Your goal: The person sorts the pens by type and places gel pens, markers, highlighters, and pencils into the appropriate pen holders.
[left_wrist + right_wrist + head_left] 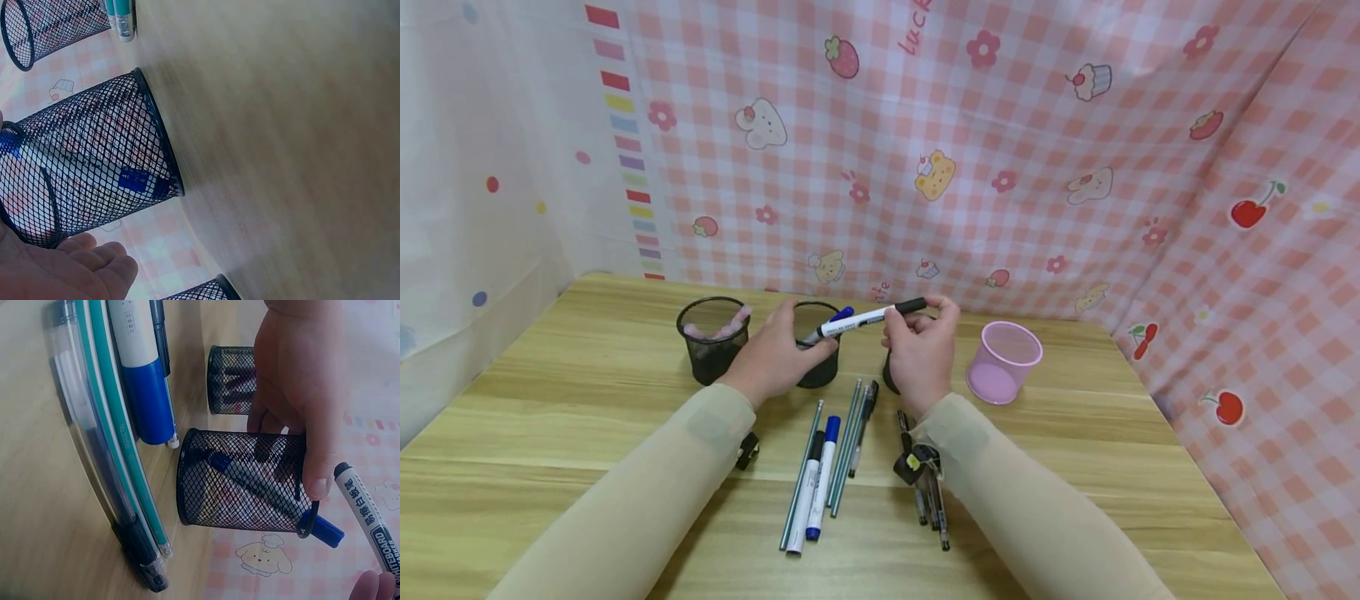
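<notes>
My left hand (pixel 771 358) holds the middle black mesh pen cup (pixel 822 372) by its rim, the thumb on the near side. Inside that cup leans a blue-capped whiteboard marker (pixel 322 530), its end sticking out past the rim. My right hand (pixel 921 358) pinches a black-capped whiteboard marker (pixel 857 322) near its cap. The marker slants over the cup, its plain end near the mouth and outside it. In the left wrist view the mesh cup (pixel 100 156) fills the left side, with the left fingers along its side.
Left stands a black mesh cup (pixel 715 358) with pink things inside. Another black cup (pixel 890 375) is mostly hidden behind my right hand. A pink cup (pixel 1002 381) stands at right. In front lie a blue-capped marker (pixel 822 483), a black-capped marker (pixel 802 508), green pencils (pixel 847 454) and several pens (pixel 934 504).
</notes>
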`<state>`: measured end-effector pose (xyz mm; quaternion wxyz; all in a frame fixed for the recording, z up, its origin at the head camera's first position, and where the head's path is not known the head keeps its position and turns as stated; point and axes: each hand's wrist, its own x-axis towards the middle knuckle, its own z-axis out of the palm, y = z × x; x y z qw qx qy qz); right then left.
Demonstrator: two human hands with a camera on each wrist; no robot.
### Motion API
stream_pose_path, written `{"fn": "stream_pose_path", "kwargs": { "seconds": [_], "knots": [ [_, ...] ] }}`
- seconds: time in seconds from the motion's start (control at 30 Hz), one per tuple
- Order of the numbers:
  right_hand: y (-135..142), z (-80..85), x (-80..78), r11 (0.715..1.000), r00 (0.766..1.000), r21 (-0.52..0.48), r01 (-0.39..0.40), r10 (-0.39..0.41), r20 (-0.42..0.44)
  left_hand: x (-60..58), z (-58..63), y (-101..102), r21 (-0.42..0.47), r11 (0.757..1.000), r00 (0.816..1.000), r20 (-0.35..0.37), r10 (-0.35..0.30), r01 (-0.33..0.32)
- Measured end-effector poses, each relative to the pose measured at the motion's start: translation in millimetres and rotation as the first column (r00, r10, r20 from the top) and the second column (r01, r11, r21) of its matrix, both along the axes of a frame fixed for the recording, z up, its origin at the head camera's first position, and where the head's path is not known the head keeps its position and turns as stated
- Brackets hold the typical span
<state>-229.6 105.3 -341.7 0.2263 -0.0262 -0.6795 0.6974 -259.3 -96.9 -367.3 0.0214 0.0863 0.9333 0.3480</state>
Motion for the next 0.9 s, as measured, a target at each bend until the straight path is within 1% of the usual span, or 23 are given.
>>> {"fn": "stream_pose_path", "kwargs": {
  "seconds": [0.37,0.5,0.9],
  "knots": [
    [-5.1,-4.3,-2.1,0.999,1.0,-0.02,0.025,-0.026,-0.009,-1.1,-0.1,-0.1,-0.008,1.0,1.0,0.003,-0.001,0.001],
    [-6.1,-4.8,-1.6,1.0,1.0,-0.011,0.024,-0.024,0.014,-0.5,0.4,-0.1,-0.006,1.0,1.0,0.006,0.0,0.0],
    [-11.5,-6.9,-1.6,0.999,0.999,0.019,0.027,-0.027,0.035,0.4,0.6,-0.3,-0.003,1.0,1.0,0.006,0.002,-0.002]
  ]
}}
